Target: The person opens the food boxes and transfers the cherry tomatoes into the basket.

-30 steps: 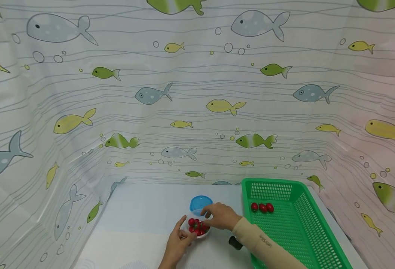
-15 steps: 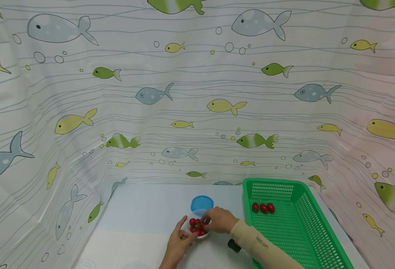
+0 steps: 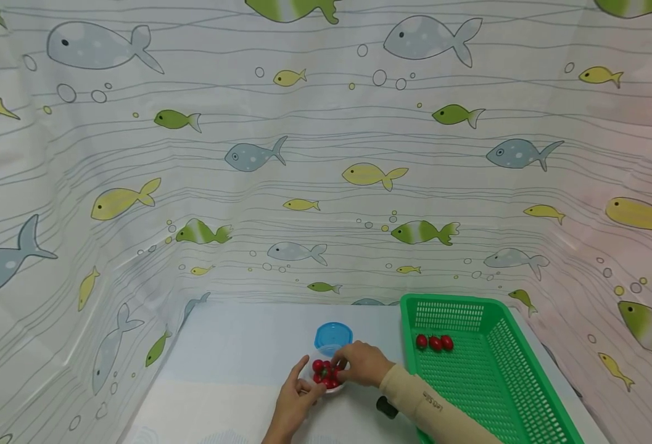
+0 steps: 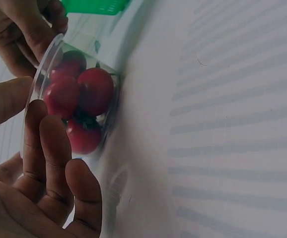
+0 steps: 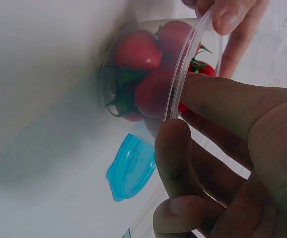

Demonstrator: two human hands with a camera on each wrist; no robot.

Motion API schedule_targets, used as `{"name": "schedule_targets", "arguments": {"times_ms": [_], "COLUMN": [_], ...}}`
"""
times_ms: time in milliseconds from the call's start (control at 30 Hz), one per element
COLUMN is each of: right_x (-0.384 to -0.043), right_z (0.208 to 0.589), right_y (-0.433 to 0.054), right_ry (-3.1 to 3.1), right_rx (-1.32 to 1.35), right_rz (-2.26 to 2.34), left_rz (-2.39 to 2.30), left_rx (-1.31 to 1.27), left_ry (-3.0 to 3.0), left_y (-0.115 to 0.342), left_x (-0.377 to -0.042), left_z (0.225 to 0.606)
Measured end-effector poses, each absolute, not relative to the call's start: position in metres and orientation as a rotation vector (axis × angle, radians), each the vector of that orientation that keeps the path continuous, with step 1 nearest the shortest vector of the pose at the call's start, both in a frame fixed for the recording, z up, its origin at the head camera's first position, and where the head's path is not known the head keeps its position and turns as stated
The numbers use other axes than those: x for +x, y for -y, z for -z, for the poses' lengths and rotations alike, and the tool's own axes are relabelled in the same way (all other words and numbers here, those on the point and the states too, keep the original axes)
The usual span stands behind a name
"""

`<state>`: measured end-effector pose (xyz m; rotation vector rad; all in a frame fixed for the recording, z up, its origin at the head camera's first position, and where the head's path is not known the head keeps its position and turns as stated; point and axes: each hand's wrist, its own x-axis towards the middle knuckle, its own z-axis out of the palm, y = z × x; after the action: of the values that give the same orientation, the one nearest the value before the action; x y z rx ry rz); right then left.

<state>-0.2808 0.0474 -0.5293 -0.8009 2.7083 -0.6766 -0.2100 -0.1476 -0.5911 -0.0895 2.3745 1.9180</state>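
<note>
In the head view a small clear plastic container (image 3: 332, 390) of red tomatoes (image 3: 318, 366) stands on the white table between both hands. My left hand (image 3: 294, 398) grips it from the left; the left wrist view shows fingers (image 4: 54, 144) curled against its side and the thumb at its rim. My right hand (image 3: 363, 364) reaches in from the right. In the right wrist view its thumb (image 5: 218, 96) dips inside against a tomato (image 5: 156, 91), while another finger (image 5: 173, 144) touches the rim outside. The rest of the right hand's pinch is hidden behind the rim.
A blue lid (image 3: 334, 336) lies just behind the container. To the right stands a green plastic basket (image 3: 486, 376) with three tomatoes (image 3: 435, 343) near its far left corner. A small black object (image 3: 387, 407) shows beside the right forearm. A fish-patterned curtain (image 3: 303, 185) surrounds the table.
The right hand has lowered from above the container until its thumb and fingers are in among the tomatoes. In the last half second it holds still. The left hand stays in place.
</note>
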Motion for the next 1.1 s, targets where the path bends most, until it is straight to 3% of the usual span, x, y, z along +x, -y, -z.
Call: {"name": "schedule_targets", "arguments": {"times_ms": [1100], "right_x": [-0.281], "right_z": [0.519], "right_y": [-0.057], "right_ry": [-2.755], "right_rx": [-0.776], "right_rz": [0.8], "left_rz": [-1.891], "left_rx": [-0.074], "left_ry": [-2.41], "left_y": [0.146], "left_x": [-0.211], "left_z": [0.59]}}
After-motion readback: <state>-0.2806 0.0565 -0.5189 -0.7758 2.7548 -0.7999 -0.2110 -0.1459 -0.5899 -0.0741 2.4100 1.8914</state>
